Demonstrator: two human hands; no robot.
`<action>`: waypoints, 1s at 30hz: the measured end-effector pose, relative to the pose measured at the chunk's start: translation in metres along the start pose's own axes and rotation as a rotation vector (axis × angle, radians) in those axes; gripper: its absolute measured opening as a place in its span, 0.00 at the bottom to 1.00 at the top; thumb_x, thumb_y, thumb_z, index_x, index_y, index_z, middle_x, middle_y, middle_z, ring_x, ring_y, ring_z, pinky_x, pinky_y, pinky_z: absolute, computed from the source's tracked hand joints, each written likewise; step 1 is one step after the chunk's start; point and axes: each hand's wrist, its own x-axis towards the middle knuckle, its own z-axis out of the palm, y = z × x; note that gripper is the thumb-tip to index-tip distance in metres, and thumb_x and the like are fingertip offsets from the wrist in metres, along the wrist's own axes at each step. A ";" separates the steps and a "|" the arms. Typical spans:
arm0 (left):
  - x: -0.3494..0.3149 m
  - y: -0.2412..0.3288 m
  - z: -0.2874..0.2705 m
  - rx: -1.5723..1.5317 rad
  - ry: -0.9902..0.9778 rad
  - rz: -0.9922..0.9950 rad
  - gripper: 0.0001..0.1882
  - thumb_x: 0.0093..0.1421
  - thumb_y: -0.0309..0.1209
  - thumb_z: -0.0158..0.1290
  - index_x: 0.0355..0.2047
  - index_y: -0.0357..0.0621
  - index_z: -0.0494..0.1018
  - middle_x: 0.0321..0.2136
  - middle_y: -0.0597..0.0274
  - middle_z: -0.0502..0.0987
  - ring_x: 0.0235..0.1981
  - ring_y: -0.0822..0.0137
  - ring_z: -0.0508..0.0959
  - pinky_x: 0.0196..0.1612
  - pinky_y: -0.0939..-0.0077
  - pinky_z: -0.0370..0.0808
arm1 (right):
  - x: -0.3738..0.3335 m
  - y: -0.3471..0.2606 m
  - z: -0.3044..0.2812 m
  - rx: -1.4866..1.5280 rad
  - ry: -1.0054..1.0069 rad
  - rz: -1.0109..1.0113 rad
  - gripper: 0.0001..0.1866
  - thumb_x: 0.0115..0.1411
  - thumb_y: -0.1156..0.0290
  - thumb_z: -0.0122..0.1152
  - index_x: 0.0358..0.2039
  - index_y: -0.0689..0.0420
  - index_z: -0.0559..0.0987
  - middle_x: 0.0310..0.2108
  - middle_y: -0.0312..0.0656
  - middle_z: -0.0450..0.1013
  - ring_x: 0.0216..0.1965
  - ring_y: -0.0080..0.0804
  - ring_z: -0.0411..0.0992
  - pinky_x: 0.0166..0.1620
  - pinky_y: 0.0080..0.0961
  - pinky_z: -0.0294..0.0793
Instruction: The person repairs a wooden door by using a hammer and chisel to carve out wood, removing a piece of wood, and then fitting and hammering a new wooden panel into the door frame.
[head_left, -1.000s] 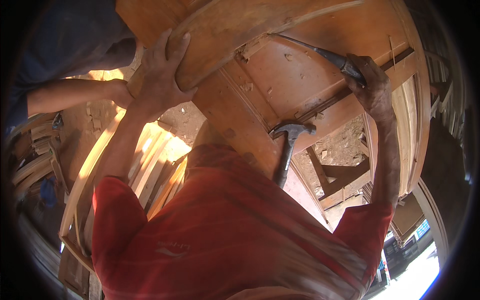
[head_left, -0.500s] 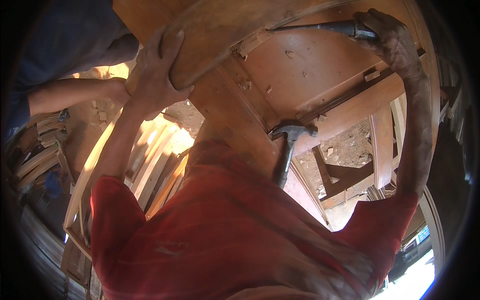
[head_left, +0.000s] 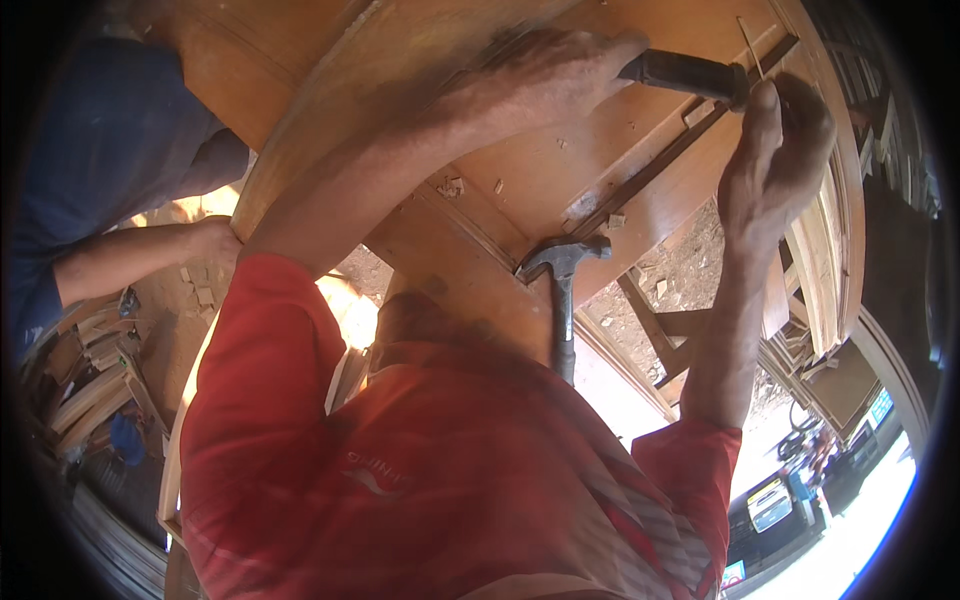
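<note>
Over sawdust-strewn workshop floor (head_left: pixel 690 265): left hand (head_left: pixel 540 85) clamped on chisel handle (head_left: pixel 680 75), right hand (head_left: pixel 775 165) pinching blade; steady before prying wooden panel (head_left: pixel 560 170).

Warm daylight, overexposed glare at lower right, motion-blurred upper wood, heavy dark fisheye vignette.

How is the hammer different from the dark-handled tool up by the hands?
The hammer hangs free, head hooked on the wooden furniture piece, with neither hand on it; the dark-handled tool lies between the left hand and right hand. The hammer stands near upright, the dark-handled tool near level. The hammer's metal head shows; the tool's tip is hidden. Both have dark handles.
</note>
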 end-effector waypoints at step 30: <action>-0.001 -0.003 -0.019 0.068 -0.207 0.001 0.11 0.65 0.25 0.50 0.46 0.35 0.67 0.31 0.45 0.80 0.32 0.47 0.85 0.30 0.56 0.82 | -0.063 0.019 -0.063 -0.088 -0.228 0.873 0.14 0.71 0.60 0.55 0.33 0.57 0.74 0.16 0.33 0.65 0.13 0.19 0.62 0.18 0.22 0.61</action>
